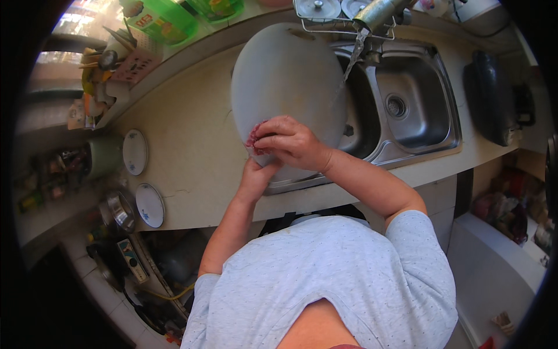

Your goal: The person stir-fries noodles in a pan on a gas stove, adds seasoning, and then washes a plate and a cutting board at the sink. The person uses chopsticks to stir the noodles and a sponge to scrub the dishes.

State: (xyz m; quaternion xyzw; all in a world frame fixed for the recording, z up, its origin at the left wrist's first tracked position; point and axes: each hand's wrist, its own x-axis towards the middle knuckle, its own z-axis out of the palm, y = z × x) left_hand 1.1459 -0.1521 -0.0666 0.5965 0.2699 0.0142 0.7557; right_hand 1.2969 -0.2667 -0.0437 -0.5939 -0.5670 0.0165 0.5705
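Observation:
A large oval whitish cutting board (pixel 290 83) with a hole near its far end lies over the left part of the steel sink. Along its near left edge, my left hand (pixel 260 174) grips the board, with most of the fingers hidden beneath. My right hand (pixel 294 141) is over the same corner, its fingers curled on reddish raw meat (pixel 258 138) at the board's rim. The underside of the meat is hidden. Water (pixel 355 56) runs from the metal faucet (pixel 377 17) past the board's right side.
The right sink basin (pixel 412 102) shows its drain. A wire rack (pixel 305 27) with lids stands behind the faucet. Two white plates (pixel 135 152) (pixel 150 205) sit at the counter's left, near steel bowls (pixel 120 210). A dark rounded object (pixel 490 96) rests at right.

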